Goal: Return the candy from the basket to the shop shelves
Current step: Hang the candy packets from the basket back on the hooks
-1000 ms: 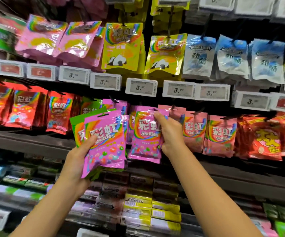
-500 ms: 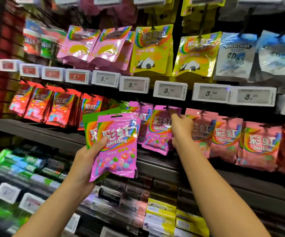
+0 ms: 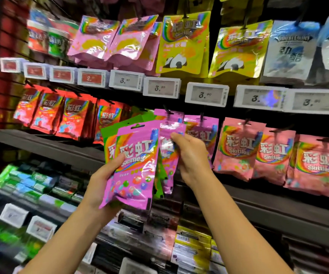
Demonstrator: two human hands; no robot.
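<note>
My left hand point(image 3: 104, 182) grips a small stack of Skittles bags from below, a purple bag point(image 3: 136, 175) in front and a green bag point(image 3: 110, 135) behind it. Right beside the stack, my right hand point(image 3: 191, 155) pinches another purple bag point(image 3: 167, 147) near its top; this bag is turned partly edge-on. Behind both hands, more purple bags point(image 3: 203, 127) hang on pegs in the middle row of the shelf. The basket is out of view.
Pink Skittles bags point(image 3: 238, 149) hang to the right and red ones point(image 3: 47, 113) to the left. Above a row of price tags point(image 3: 161, 88) hang yellow panda bags point(image 3: 181, 44). Gum boxes point(image 3: 27, 180) fill the lower shelves under a dark ledge point(image 3: 60, 147).
My right hand has drawn back from the peg of hanging purple bags, down and left to the stack, and now pinches a purple bag there. The left hand keeps its stack.
</note>
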